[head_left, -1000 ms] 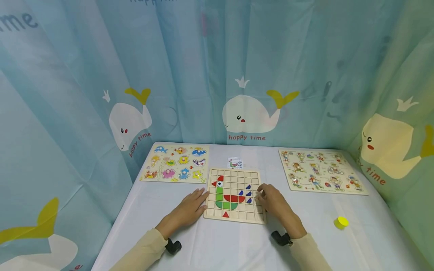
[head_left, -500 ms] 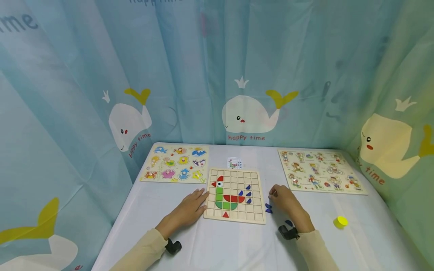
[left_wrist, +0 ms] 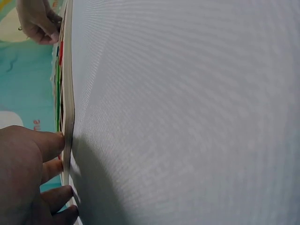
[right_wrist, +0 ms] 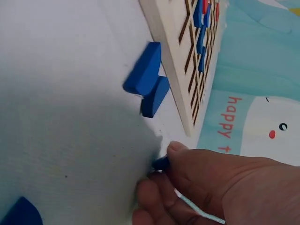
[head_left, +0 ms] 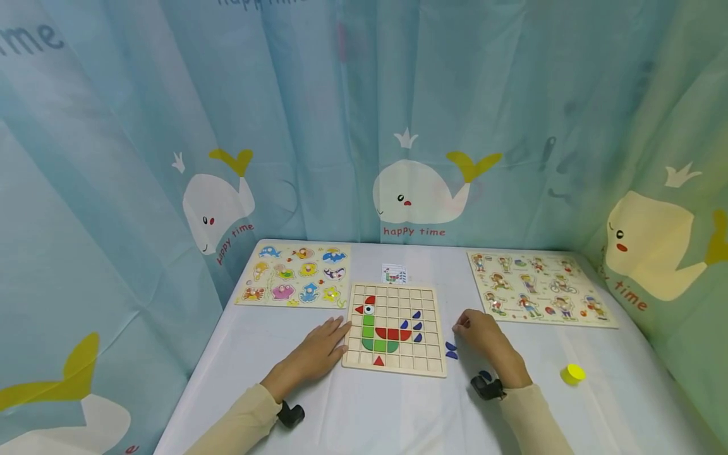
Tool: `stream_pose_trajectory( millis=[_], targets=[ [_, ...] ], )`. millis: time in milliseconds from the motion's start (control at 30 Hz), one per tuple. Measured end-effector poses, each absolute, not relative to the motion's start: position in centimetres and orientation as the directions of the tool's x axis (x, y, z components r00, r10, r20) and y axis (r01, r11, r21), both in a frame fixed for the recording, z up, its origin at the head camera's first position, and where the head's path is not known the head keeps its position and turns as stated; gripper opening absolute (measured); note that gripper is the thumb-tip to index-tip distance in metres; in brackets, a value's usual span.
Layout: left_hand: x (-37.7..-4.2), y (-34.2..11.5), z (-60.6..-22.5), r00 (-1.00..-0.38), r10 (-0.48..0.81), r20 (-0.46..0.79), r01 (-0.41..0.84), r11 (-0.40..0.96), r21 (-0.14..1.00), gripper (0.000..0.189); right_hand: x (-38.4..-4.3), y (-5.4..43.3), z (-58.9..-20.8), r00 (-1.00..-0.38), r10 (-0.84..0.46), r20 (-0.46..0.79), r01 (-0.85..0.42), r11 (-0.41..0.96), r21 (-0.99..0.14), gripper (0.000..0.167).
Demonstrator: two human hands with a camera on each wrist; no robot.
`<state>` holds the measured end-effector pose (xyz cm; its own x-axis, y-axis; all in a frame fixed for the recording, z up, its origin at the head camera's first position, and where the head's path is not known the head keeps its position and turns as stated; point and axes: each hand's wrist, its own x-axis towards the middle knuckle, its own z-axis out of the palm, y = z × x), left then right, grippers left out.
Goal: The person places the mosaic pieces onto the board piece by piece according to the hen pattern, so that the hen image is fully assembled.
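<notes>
A square wooden grid board lies mid-table, bearing red, green and blue pieces in a bird shape. My left hand rests along the board's left edge, fingers fairly straight and touching it. To the right of the board, my right hand is low over the table. Between its thumb and fingertips, the right wrist view shows a small blue block, mostly hidden by the fingers. Two blue half-round blocks lie together beside the board's right edge. Another blue block lies nearer my right wrist.
Behind the board lies a small picture card with a bird. A sea-animal puzzle is at back left, a figure puzzle at back right. A yellow cylinder stands on the right. Whale-print curtains surround the table.
My right hand has shifted right, from the board's right edge onto the table beside it, uncovering the blue blocks there. It barely moves in the last half second. My left hand stays put.
</notes>
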<state>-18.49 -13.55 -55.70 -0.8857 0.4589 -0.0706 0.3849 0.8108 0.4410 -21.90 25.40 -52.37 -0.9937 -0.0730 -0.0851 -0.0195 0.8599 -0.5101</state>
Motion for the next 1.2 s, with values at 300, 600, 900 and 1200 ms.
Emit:
stream_pose_trajectory(
  millis=[300, 600, 900, 1200],
  targets=[
    [-18.5, -13.4, -55.8, -0.886, 0.458, -0.073, 0.381, 0.81, 0.446, 0.058, -22.0, 25.4, -51.7, -0.983, 0.012, -0.182, 0.1, 0.87, -0.482, 0.021],
    [-18.5, -13.5, -55.9, -0.889, 0.45, -0.081, 0.372, 0.814, 0.446, 0.058, -22.0, 26.5, -51.1, -0.965, -0.143, -0.22, -0.011, 0.859, -0.511, 0.021],
    [-18.5, -13.6, -55.9, -0.889, 0.452, -0.076, 0.37, 0.806, 0.463, 0.059, -22.0, 26.5, -51.6, -0.97, -0.135, -0.202, -0.008, 0.85, -0.527, 0.022],
    [-18.6, -13.6, -56.0, -0.888, 0.453, -0.075, 0.375, 0.809, 0.452, 0.059, -22.3, 26.3, -52.3, -0.978, -0.068, -0.197, 0.043, 0.859, -0.511, 0.02]
  ],
)
